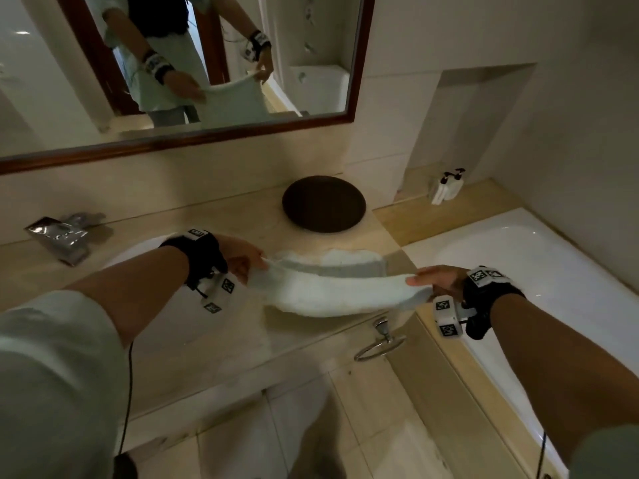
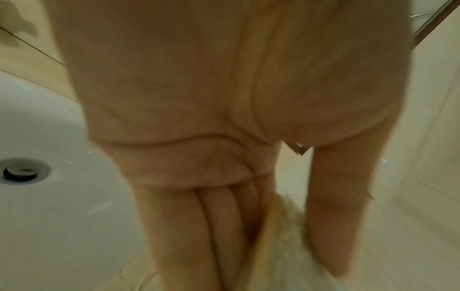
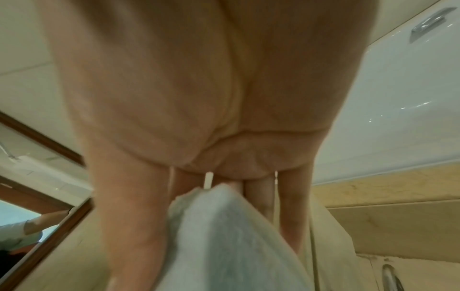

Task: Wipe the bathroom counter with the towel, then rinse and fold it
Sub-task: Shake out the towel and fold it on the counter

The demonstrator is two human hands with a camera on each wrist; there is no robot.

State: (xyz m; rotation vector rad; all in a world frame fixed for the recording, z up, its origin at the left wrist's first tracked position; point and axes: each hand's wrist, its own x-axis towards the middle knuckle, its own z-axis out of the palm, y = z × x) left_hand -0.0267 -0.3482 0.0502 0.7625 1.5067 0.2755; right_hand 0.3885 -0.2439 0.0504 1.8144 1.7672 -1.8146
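Left of the dark round woven mat (image 1: 323, 203), the left hand (image 1: 242, 259) pinches one end of the white terry towel (image 1: 332, 288) between thumb and pressed-together fingers. The towel hangs taut in front of the mat, above the beige stone counter (image 1: 193, 326), probably stretched for folding. The right hand (image 1: 437, 281) pinches the other end beyond the counter's edge, towards the white bathtub (image 1: 539, 257), where there is open room.

This is a bathroom, likely in a hotel or a home. A wood-framed mirror (image 1: 179, 140) hangs above a beige stone table (image 1: 193, 326) with a white sink (image 2: 62, 196) under the left hand (image 1: 242, 259). A white bathtub (image 1: 539, 257) lies beyond the right hand (image 1: 439, 280), pump bottles (image 1: 447, 186) stand in a tiled niche, and a towel ring (image 1: 378, 347) hangs below.
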